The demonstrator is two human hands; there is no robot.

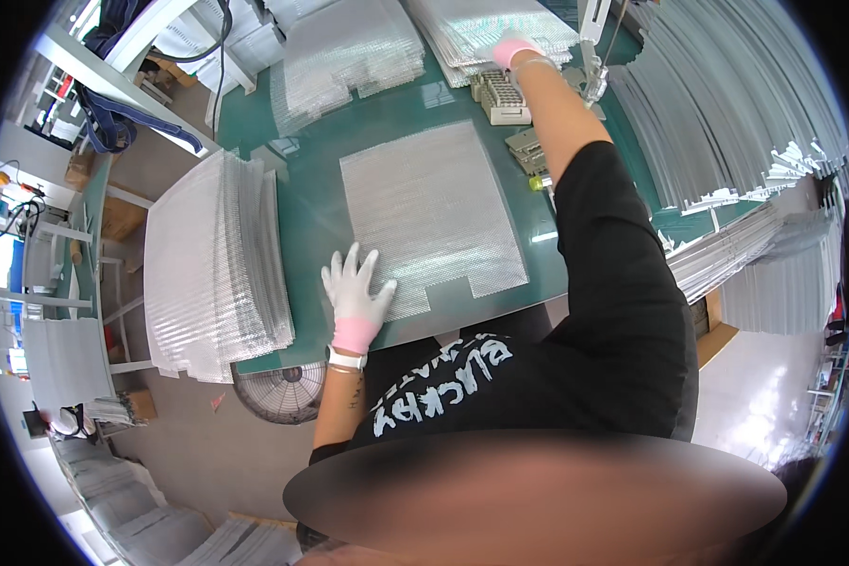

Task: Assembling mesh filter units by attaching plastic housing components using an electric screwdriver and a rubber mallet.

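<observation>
A clear ribbed plastic sheet (429, 212) with a notched corner lies flat on the green table (311, 222). My left hand (356, 292), in a white glove with a pink cuff, rests flat on the sheet's near left corner, fingers spread. My right arm stretches far across the table; my right hand (511, 47), also gloved, lies on a stack of the same sheets (486, 28) at the far edge. Whether its fingers grip a sheet is not visible.
A tall stack of sheets (212, 264) sits at the table's left end and another (349, 52) at the far side. Grey plastic connector blocks (502, 99) lie near my right forearm. Long white strips (726, 104) fill the right. A fan (283, 391) stands on the floor.
</observation>
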